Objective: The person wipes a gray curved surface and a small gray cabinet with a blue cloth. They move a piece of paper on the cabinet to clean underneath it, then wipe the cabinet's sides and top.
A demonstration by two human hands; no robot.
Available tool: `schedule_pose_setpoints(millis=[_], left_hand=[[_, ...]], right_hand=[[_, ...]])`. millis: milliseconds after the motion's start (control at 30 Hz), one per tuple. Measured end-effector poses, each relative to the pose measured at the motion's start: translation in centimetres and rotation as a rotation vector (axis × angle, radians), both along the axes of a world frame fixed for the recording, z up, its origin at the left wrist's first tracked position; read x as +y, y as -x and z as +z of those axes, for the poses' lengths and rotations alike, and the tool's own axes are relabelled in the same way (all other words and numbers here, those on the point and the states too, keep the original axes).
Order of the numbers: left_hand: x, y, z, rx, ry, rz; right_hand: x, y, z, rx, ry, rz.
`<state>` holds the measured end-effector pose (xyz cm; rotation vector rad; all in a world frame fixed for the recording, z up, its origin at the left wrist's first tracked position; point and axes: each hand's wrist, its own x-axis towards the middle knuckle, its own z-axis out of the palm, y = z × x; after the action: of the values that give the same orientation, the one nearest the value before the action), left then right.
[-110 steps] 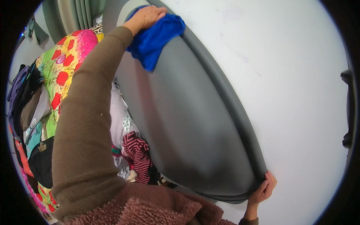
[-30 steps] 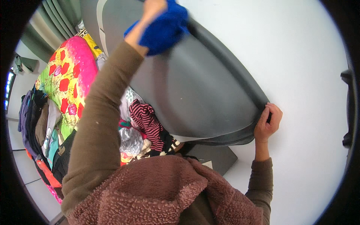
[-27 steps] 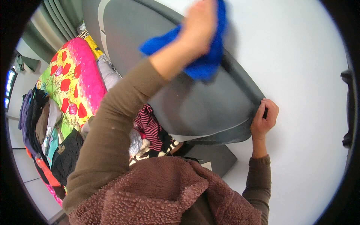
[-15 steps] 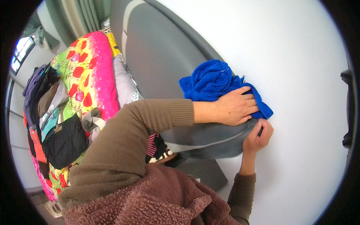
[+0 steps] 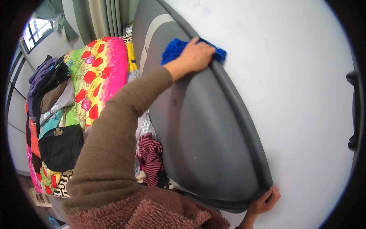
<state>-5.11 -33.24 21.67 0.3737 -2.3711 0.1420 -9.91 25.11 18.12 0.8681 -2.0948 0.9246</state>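
My left hand (image 5: 197,55) presses a bunched blue cloth (image 5: 172,49) onto the far upper edge of a dark grey padded headboard (image 5: 206,137). Its fingers curl over the cloth, one end of which hangs past the edge toward the wall. Low on the right, my right hand (image 5: 264,201) is closed at the headboard's near corner, with fingers bent around the edge; part of its grip is hidden. A pale curved stripe (image 5: 158,23) runs across the far part of the headboard.
A white wall (image 5: 305,114) stands right behind the headboard. To the left, a bed carries a bright floral quilt (image 5: 91,76), a black folded garment (image 5: 61,149), several other clothes and a pink-and-black striped garment (image 5: 151,158). Green curtains (image 5: 120,15) hang at the back.
My left hand has carried the blue cloth away along the headboard's edge, to the upper left. My right hand stays at the near corner, now lower in view. The view has shifted.
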Motion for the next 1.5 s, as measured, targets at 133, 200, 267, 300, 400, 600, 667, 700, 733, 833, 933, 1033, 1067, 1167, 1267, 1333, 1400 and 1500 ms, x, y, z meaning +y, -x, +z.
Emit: schedule_pose_setpoints(millis=[133,200,267,300,400,600,667,700,733,833,933,1033,1067,1167,1267,1333,1400,1500], left_hand=[[-11.1,1.8,-0.7,0.045,-0.047,0.220],[-15.2,3.1,-1.1,0.046,-0.073,0.311],[-19.0,3.8,-1.5,0.106,-0.069,0.365],[-20.8,4.2,-1.6,0.088,-0.090,0.401],[-26.3,5.0,-1.8,0.105,-0.101,0.520],[-33.8,5.4,-1.9,0.179,-0.143,0.866],[-34.5,5.3,-1.7,-0.008,-0.473,0.802],[-34.5,5.2,-1.7,0.018,-0.465,0.808],[-34.3,4.9,-1.5,0.049,-0.494,0.761],[-32.7,3.8,-1.4,-0.001,-0.419,0.738],[-29.8,2.3,-1.3,-0.041,-0.378,0.692],[-24.9,0.5,-1.9,0.002,-0.334,0.595],[-22.9,-0.2,-2.1,0.041,-0.299,0.533],[-15.3,-1.6,-2.9,0.080,-0.357,0.302],[-6.0,-2.9,-4.0,0.299,-0.129,0.152],[0.3,-3.8,-4.7,0.374,-0.201,0.105],[6.3,-5.2,-5.6,0.490,-0.211,-0.004],[16.5,-7.7,-7.6,0.619,-0.372,-0.094]], right_hand=[[-0.1,-0.2,-0.4,-0.161,0.215,-0.029],[0.0,-0.5,0.0,-0.115,0.114,-0.016],[-0.1,-0.7,0.2,-0.056,0.071,-0.042],[-0.3,-0.8,0.3,-0.026,0.053,-0.058],[-0.6,-0.8,0.3,-0.002,-0.002,-0.139],[-1.4,-0.6,0.0,0.054,0.045,-0.179],[-1.3,-0.7,0.4,0.034,0.013,-0.196],[-1.2,-0.8,0.5,0.012,-0.006,-0.198],[-1.1,-0.9,0.7,-0.011,-0.024,-0.193],[-0.6,-1.1,0.8,-0.059,-0.042,-0.177],[0.0,-0.8,0.5,-0.092,-0.006,-0.175],[0.6,-0.1,0.2,-0.123,0.010,-0.103],[0.8,0.1,0.1,-0.133,0.002,-0.075],[0.9,0.4,0.1,-0.096,-0.071,-0.065],[0.6,0.3,0.3,-0.077,-0.076,0.038],[0.3,0.4,0.6,-0.020,-0.145,0.057],[0.1,0.4,0.9,0.017,-0.186,0.096],[-0.2,0.5,1.1,0.091,-0.177,0.150]])
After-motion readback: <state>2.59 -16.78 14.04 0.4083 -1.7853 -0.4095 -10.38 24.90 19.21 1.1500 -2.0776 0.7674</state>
